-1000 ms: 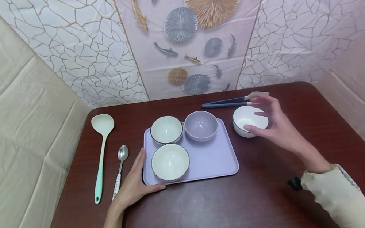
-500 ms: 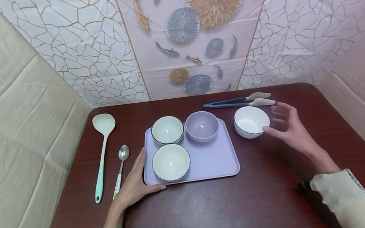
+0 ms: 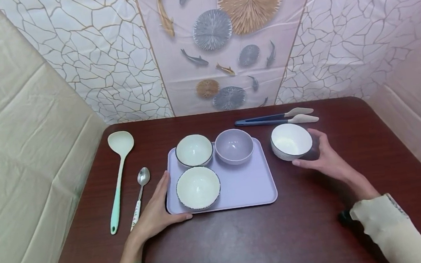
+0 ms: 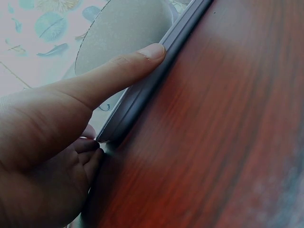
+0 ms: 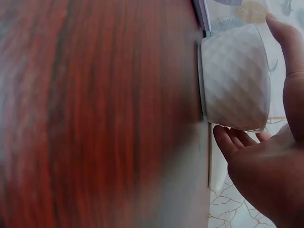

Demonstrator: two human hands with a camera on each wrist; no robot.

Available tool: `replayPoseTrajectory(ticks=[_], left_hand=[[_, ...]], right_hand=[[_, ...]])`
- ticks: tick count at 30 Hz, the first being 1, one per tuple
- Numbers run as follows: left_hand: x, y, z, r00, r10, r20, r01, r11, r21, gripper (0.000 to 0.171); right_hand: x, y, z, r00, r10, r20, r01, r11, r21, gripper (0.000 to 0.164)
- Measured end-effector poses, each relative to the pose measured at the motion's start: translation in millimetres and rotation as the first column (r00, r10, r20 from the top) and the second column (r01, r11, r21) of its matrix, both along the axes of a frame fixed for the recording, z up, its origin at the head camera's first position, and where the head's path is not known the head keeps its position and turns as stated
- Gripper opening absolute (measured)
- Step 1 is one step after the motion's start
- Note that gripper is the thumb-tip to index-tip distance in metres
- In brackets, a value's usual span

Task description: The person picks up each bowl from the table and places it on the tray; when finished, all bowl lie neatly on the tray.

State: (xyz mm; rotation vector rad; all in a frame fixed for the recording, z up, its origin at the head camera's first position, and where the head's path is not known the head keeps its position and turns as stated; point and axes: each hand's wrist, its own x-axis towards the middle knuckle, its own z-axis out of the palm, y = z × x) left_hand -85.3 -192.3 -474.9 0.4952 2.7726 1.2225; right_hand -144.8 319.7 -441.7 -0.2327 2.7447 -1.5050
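Observation:
My left hand (image 3: 155,215) rests on the near left corner of a lilac tray (image 3: 246,191), fingers along its left side and straight thumb touching the front rim. On the tray stand two white dark-rimmed bowls, one at the back left (image 3: 194,150) and one at the front left (image 3: 198,187), plus a lilac bowl (image 3: 234,146) at the back. Right of the tray, a white bowl (image 3: 291,140) with a textured outer wall (image 5: 235,78) stands upright. My right hand (image 3: 327,160) spreads thumb and fingers round its right side; whether they touch it I cannot tell.
Behind the right bowl lie blue tongs (image 3: 263,121) with pale tips. A ladle (image 3: 117,178) with a mint handle and a metal spoon (image 3: 139,193) lie left of the tray. Cloth walls enclose the dark wooden table (image 3: 240,243) at the back and sides.
My right hand came off the top of the right bowl, drew back to the right, then lowered and moved in beside it. The left hand stays at the tray corner.

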Motion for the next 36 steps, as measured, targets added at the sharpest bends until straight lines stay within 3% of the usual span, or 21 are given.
replayPoseTrajectory(ticks=[15,25,36], left_hand=[[0.2,0,-0.3,1.0,0.004,0.003,-0.004,1.0,0.004,0.134],[-0.5,0,-0.2,1.0,0.005,0.008,-0.005,1.0,0.0,0.134],[-1.0,-1,-0.3,1.0,0.007,0.003,-0.007,1.0,0.0,0.133]], right_hand=[[-11.3,-9,-3.1,0.998,-0.058,0.002,0.058,0.998,0.02,0.116],[-18.9,-19,-4.4,0.996,-0.069,-0.054,0.071,0.997,0.025,0.12],[-25.5,-22,-6.5,0.985,-0.146,-0.086,0.156,0.981,0.119,0.119]])
